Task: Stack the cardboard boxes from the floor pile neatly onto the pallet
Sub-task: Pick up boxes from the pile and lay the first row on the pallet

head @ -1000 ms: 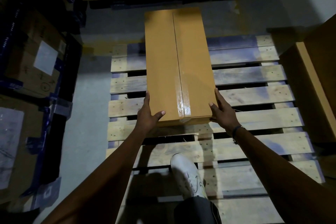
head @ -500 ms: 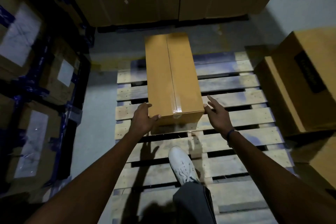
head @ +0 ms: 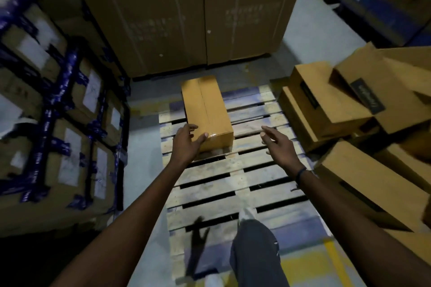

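A long tan cardboard box (head: pixel 206 109), taped along its top seam, lies flat on the far left part of the wooden pallet (head: pixel 235 177). My left hand (head: pixel 186 142) is at the box's near left corner, fingers relaxed, thumb touching the top edge. My right hand (head: pixel 276 144) hovers with spread fingers over the slats, well to the right of the box and touching nothing. A loose pile of cardboard boxes (head: pixel 363 128) lies on the floor right of the pallet.
Tall cartons (head: pixel 198 14) stand behind the pallet. Stacked boxes with blue tape and white labels (head: pixel 65 123) line the left side. My leg and white shoe (head: pixel 254 240) stand on the pallet's near slats. Grey floor shows left of the pallet.
The box has been set down on the pallet. My right hand has come off its side and drawn away to the right; the view has pulled back and up.
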{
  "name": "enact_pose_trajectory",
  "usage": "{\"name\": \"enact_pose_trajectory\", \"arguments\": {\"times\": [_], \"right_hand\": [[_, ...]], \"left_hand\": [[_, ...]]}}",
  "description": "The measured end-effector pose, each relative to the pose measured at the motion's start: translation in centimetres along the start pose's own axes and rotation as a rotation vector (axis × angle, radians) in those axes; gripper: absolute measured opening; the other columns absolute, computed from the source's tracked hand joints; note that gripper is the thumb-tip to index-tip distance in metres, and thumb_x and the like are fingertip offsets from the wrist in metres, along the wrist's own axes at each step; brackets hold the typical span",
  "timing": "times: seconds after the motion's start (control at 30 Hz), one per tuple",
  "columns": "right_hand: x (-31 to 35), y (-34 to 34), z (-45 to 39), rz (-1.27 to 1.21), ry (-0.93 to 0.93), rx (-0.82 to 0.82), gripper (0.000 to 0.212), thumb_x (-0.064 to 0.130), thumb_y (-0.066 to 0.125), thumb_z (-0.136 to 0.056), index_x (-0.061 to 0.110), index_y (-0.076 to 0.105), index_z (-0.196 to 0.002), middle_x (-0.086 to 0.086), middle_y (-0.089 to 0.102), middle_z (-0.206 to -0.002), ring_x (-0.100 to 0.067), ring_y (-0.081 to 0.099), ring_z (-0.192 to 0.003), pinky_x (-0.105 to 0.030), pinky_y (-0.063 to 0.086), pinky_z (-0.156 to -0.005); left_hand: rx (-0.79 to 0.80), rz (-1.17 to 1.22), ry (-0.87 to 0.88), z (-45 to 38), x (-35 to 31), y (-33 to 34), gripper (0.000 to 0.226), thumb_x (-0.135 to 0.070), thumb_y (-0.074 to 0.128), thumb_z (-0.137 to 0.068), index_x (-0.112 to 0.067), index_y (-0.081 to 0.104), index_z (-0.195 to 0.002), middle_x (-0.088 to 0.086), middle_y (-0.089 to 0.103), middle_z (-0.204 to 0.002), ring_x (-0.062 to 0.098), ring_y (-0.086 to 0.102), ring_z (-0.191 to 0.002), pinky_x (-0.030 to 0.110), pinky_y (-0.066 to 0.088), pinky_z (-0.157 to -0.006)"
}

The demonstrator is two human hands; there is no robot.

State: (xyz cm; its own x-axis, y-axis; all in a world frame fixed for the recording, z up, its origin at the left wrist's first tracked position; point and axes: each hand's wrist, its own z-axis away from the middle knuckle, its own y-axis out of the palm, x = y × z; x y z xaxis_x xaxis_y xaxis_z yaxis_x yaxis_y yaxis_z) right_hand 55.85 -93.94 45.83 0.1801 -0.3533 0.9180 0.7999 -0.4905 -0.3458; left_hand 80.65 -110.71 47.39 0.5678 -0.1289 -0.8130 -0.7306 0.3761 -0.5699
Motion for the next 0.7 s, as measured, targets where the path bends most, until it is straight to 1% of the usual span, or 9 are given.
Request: {"name": "enact_pose_trajectory", "arguments": {"times": [0.07,0.17,0.23,0.3,0.37,0.47,0.57,0.63,0.7], "right_hand": [[1.7,-3.1,4.4,-0.016,-0.005,-0.007,0.036,0.045,0.06,-0.101,0.032,0.063,-0.135,0.003,0.065,-0.133,-0.016,0.062,-0.123,-0.05,0.052,-0.104],[3.4,-8.1,11.4,-0.033,0.011,-0.045,0.034,0.044,0.059,-0.102,0.035,0.061,-0.135,0.005,0.064,-0.132,-0.016,0.062,-0.121,-0.047,0.054,-0.101],[3.9,-11.4,16.2,-0.037,0.026,-0.1,0.035,0.042,0.058,-0.103,0.031,0.062,-0.136,0.012,0.065,-0.126,-0.013,0.064,-0.118,-0.044,0.055,-0.098],[3.7,-14.6,21.2,-0.037,0.051,-0.165,0.035,0.04,0.058,-0.104,0.03,0.061,-0.138,0.018,0.065,-0.119,-0.005,0.067,-0.108,-0.04,0.058,-0.093],[2.5,-17.8,26.2,-0.037,0.079,-0.214,0.036,0.037,0.056,-0.106,0.027,0.058,-0.14,0.012,0.066,-0.121,-0.002,0.068,-0.103,-0.039,0.06,-0.087],[-0.2,-22.5,33.7,-0.049,0.137,-0.301,0.039,0.037,0.055,-0.106,0.024,0.056,-0.143,0.001,0.064,-0.13,-0.011,0.068,-0.108,-0.041,0.06,-0.087],[-3.8,-27.6,41.1,-0.077,0.192,-0.443,0.038,0.037,0.057,-0.105,0.022,0.059,-0.14,-0.001,0.068,-0.125,-0.014,0.07,-0.105,-0.035,0.06,-0.084],[-6.5,-31.3,46.3,-0.079,0.229,-0.538,0.036,0.036,0.059,-0.105,0.023,0.061,-0.138,0.001,0.071,-0.118,-0.012,0.071,-0.1,-0.032,0.06,-0.081],[-9.1,-35.3,51.3,-0.092,0.268,-0.628,0.033,0.036,0.059,-0.104,0.023,0.064,-0.134,0.0,0.072,-0.115,-0.013,0.071,-0.098,-0.038,0.06,-0.083]], "left_hand": [[0.004,0.033,0.012,3.4,-3.4,-0.9,0.045,-0.039,0.076,-0.091,-0.013,0.063,-0.127,0.006,0.064,-0.131,0.021,0.062,-0.116,0.039,0.054,-0.094],[0.05,0.074,0.025,8.5,-8.5,-1.1,0.044,-0.038,0.075,-0.093,-0.012,0.062,-0.126,0.007,0.064,-0.128,0.022,0.063,-0.109,0.043,0.056,-0.091],[0.094,0.093,0.048,11.9,-11.3,-0.5,0.042,-0.04,0.073,-0.094,-0.013,0.063,-0.124,0.005,0.065,-0.123,0.021,0.063,-0.107,0.04,0.055,-0.087],[0.15,0.106,0.087,15.4,-13.8,0.7,0.036,-0.038,0.071,-0.096,-0.014,0.063,-0.121,0.0,0.065,-0.117,0.02,0.062,-0.107,0.036,0.052,-0.083],[0.215,0.125,0.137,19.0,-16.3,2.6,0.032,-0.035,0.07,-0.098,-0.012,0.062,-0.118,0.001,0.065,-0.114,0.019,0.061,-0.105,0.036,0.052,-0.084],[0.325,0.174,0.192,24.6,-19.5,6.4,0.032,-0.035,0.07,-0.098,-0.012,0.063,-0.119,0.0,0.066,-0.116,0.013,0.062,-0.105,0.03,0.054,-0.085],[0.436,0.18,0.22,30.2,-22.1,11.7,0.03,-0.043,0.07,-0.096,-0.021,0.064,-0.116,-0.009,0.067,-0.114,0.014,0.066,-0.106,0.043,0.056,-0.091],[0.502,0.172,0.227,34.1,-23.9,15.7,0.029,-0.041,0.072,-0.095,-0.021,0.065,-0.115,-0.011,0.068,-0.109,0.017,0.069,-0.103,0.046,0.057,-0.091],[0.554,0.175,0.251,38.0,-25.8,19.7,0.028,-0.041,0.073,-0.095,-0.022,0.066,-0.114,-0.007,0.071,-0.11,0.018,0.07,-0.103,0.049,0.058,-0.092]]}}
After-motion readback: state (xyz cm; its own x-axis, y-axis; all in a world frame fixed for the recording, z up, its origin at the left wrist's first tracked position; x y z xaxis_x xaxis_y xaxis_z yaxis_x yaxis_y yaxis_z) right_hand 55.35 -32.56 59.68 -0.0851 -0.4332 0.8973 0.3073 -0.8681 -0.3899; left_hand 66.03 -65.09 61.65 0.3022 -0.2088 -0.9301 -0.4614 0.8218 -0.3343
